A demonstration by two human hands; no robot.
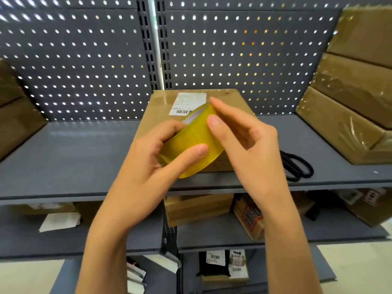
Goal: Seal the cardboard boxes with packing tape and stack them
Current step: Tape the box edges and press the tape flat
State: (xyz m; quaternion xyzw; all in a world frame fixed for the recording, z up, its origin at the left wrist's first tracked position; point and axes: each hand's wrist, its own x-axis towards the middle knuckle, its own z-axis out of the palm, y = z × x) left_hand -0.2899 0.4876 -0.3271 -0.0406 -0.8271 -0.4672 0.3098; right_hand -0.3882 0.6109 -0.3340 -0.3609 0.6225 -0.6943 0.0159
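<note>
The left hand (161, 149) is wrapped around a yellowish translucent roll of packing tape (192, 143), thumb across its face, held just above the brown cardboard box with a white barcode label (191, 107) on the grey metal shelf (84, 158). The right hand (239, 134) has fingers loosely spread, thumb and forefinger tips on the roll's rim — looks like hunting for the tape's free end. Tip: turn the roll slowly and feel for the ridge with a nail. Black-handled scissors (297, 166) lie near the box for cutting.
</note>
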